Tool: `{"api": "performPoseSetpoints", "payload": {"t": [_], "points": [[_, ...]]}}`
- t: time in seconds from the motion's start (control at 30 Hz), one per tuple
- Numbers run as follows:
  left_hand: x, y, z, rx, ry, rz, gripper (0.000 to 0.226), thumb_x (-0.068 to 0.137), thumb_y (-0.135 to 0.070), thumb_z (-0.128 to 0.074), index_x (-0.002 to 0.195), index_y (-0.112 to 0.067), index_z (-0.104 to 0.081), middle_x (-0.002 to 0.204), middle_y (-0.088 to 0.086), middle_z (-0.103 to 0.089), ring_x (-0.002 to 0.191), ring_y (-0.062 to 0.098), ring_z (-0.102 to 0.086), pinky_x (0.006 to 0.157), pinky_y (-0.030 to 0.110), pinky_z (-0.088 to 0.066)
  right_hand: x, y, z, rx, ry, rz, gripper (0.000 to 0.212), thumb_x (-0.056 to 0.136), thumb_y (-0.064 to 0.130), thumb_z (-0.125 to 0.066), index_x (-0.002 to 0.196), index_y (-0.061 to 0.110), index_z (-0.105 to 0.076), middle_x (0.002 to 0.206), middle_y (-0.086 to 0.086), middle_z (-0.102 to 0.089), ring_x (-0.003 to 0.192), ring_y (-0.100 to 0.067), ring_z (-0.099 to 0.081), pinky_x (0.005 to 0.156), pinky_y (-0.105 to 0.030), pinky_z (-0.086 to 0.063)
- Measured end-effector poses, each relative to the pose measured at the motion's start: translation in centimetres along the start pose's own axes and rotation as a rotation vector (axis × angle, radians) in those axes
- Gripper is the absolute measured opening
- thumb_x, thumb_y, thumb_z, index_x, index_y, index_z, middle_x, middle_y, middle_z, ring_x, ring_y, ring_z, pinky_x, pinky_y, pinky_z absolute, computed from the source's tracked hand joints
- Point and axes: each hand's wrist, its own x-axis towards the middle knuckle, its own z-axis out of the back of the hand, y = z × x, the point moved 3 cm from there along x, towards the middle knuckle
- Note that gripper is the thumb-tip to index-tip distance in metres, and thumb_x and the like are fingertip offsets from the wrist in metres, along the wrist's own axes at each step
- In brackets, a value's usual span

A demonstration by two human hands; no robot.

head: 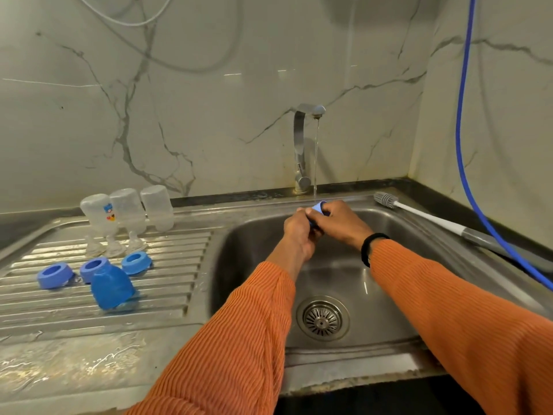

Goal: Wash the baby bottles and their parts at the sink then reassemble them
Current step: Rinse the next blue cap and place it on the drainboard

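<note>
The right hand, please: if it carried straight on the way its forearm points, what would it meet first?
Probably the left hand, which meets the right hand around the small blue plastic bottle part under the running water; beyond lies the steel sink's left wall.

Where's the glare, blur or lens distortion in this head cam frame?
Head view: glare streaks on the wet drainboard ribs and a soft sheen on the marble wall; wide-angle bending bows the counter edge and the blue hose; both hands, left hand and right hand, and the blue part they hold under the tap are slightly soft; the bottles stay fairly sharp.
</note>
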Motion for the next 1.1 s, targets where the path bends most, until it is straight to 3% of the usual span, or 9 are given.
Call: {"api": "performPoseSetpoints", "payload": {"t": [0.07,0.2,0.33,0.43,0.57,0.67,0.77,0.9,1.1], "points": [[0.0,-0.2,0.1,-0.009,0.008,-0.011,0.028,0.109,-0.017,-0.045,0.122,0.001,-0.062,0.093,0.014,-0.070,0.077,0.021,-0.068,0.064,0.033,-0.060,0.0,0.0,-0.2,0.005,0.028,-0.006,0.035,0.105,0.044,-0.054,0.122,0.017,-0.069,0.113,-0.002,-0.071,0.102,-0.014,-0.065,0.093,-0.029,-0.052],[0.2,-0.8,0.3,-0.079,0.012,-0.038,0.023,0.108,-0.010,-0.047,0.120,0.004,-0.060,0.089,0.016,-0.069,0.074,0.024,-0.069,0.067,0.034,-0.062,-0.1,0.3,-0.1,0.068,0.068,-0.057,0.048,0.103,0.040,-0.059,0.147,0.020,-0.055,0.128,-0.002,-0.067,0.110,-0.023,-0.067,0.083,-0.040,-0.060],[1.5,-0.8,1.0,0.012,-0.089,-0.156,0.022,0.099,-0.017,-0.067,0.115,-0.002,-0.067,0.102,0.017,-0.073,0.087,0.025,-0.073,0.065,0.032,-0.063,0.0,0.3,-0.3,0.142,-0.049,-0.039,0.043,0.099,0.034,-0.067,0.138,0.018,-0.057,0.113,-0.001,-0.068,0.098,-0.018,-0.067,0.078,-0.035,-0.059],[1.9,-0.9,1.7,0.287,-0.113,-0.413,0.043,0.087,-0.021,-0.081,0.127,-0.014,-0.068,0.121,0.015,-0.071,0.103,0.025,-0.072,0.088,0.040,-0.062,0.1,-0.2,0.2,0.252,-0.147,-0.097,0.027,0.094,0.029,-0.074,0.117,0.017,-0.065,0.107,-0.004,-0.071,0.090,-0.017,-0.068,0.078,-0.039,-0.061],[0.0,-1.6,0.8,0.756,-0.052,-0.760,0.057,0.090,-0.011,-0.076,0.143,-0.018,-0.056,0.135,-0.002,-0.059,0.114,0.009,-0.057,0.093,0.011,-0.049,-0.1,-0.8,0.4,0.340,-0.076,-0.238,0.025,0.099,0.014,-0.063,0.123,0.015,-0.067,0.104,-0.016,-0.075,0.080,-0.023,-0.070,0.069,-0.038,-0.060],[-0.4,-1.5,0.2,0.919,-0.033,-0.870,0.053,0.091,-0.011,-0.076,0.140,-0.015,-0.058,0.134,0.006,-0.063,0.114,0.012,-0.057,0.105,0.029,-0.052,-0.3,-0.8,1.0,0.098,-0.034,-0.243,0.022,0.098,0.013,-0.061,0.119,0.012,-0.067,0.105,-0.018,-0.075,0.081,-0.029,-0.070,0.069,-0.039,-0.058],[-0.6,-1.1,0.1,1.070,-0.019,-0.908,0.054,0.095,-0.022,-0.073,0.145,-0.016,-0.054,0.141,0.009,-0.057,0.129,0.022,-0.051,0.113,0.039,-0.044,-0.5,-0.7,4.5,-0.312,-0.279,-0.190,0.018,0.093,0.007,-0.067,0.111,0.008,-0.064,0.112,-0.013,-0.069,0.095,-0.031,-0.064,0.081,-0.037,-0.051],[-0.5,-0.9,0.0,1.113,-0.017,-0.908,0.050,0.102,-0.036,-0.059,0.147,-0.015,-0.052,0.141,0.013,-0.052,0.128,0.027,-0.050,0.112,0.042,-0.044,-1.8,-1.9,10.8,-0.783,-0.519,-0.360,0.030,0.093,0.019,-0.069,0.121,0.010,-0.062,0.127,-0.020,-0.060,0.126,-0.045,-0.049,0.105,-0.062,-0.041],[0.6,-1.1,0.2,0.801,-0.024,-0.656,0.061,0.089,-0.043,-0.077,0.139,-0.013,-0.059,0.120,0.000,-0.068,0.110,0.016,-0.064,0.095,0.029,-0.052,-3.2,-4.4,13.8,-0.849,-0.495,-0.519,0.029,0.095,0.020,-0.066,0.121,0.010,-0.061,0.125,-0.022,-0.060,0.132,-0.046,-0.045,0.112,-0.065,-0.027]]}}
